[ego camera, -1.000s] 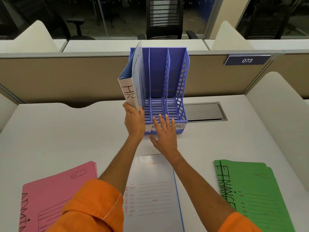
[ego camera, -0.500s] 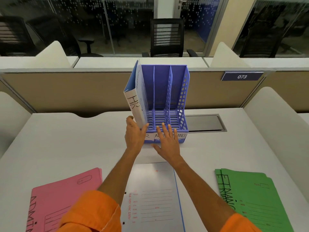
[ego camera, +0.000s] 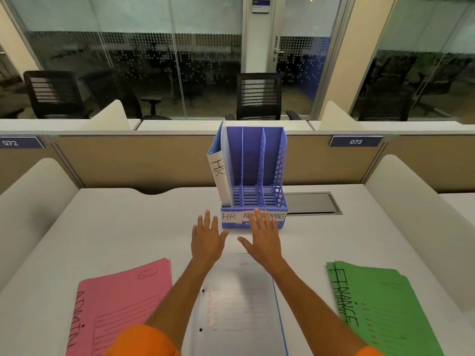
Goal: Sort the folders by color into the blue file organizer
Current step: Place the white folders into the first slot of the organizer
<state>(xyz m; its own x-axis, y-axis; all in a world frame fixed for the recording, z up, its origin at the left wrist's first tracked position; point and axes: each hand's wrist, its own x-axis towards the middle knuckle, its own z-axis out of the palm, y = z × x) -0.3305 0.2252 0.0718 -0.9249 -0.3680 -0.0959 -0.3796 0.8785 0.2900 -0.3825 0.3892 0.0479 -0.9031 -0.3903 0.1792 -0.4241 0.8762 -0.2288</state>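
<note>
The blue file organizer stands at the back middle of the desk, its front strip labelled HR, ADMIN and FINANCE. A light blue folder marked HR stands upright in its left slot; the other two slots hold nothing. My left hand hovers flat with spread fingers just in front of the organizer's left corner, holding nothing. My right hand is also flat, its fingertips over the label strip. Pink ADMIN folders lie at the near left, green FINANCE folders at the near right, a light blue folder between my arms.
A grey cable hatch is set into the desk right of the organizer. A beige partition runs behind, with white curved dividers on both sides. Black office chairs stand beyond.
My left hand let go of the HR folder, which now stands in the left slot, and drew back. Both hands are flat and free. The camera tilted upward.
</note>
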